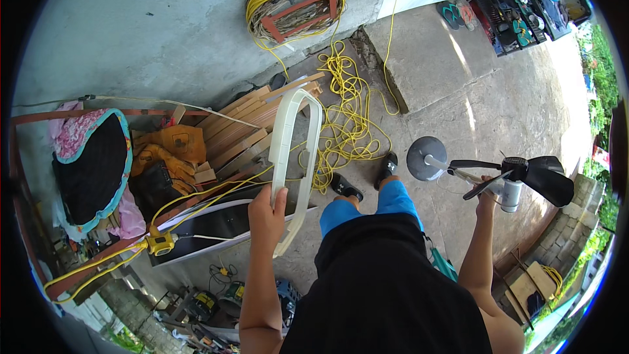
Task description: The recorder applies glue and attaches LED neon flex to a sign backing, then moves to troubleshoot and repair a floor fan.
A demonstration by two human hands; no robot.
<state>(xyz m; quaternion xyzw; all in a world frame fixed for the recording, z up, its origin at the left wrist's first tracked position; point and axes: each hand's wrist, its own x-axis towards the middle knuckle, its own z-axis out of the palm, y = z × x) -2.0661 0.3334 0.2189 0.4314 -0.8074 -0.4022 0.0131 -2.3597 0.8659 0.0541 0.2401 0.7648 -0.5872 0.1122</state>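
Observation:
My left hand (pixel 265 213) is closed round one long side of a cream plastic frame (pixel 283 134), a hollow oblong ring with rounded ends, held up off the floor. On the right, my right hand (pixel 487 195) grips a stand fan (pixel 511 193) at its neck, just by the white motor housing. Black fan blades (pixel 553 180) are bare, with no guard around them, and partly cover my fingers. A thin pole runs from the neck to the round grey base (pixel 422 164), close to my feet.
Tangled yellow cord (pixel 347 111) lies on the concrete beside my shoes. Stacked wood planks (pixel 242 115) and work gloves (pixel 164 157) sit at left, near a yellow outlet box (pixel 160 242). Coiled cable (pixel 295 3) hangs on the wall. A shoe rack (pixel 511 13) stands far right.

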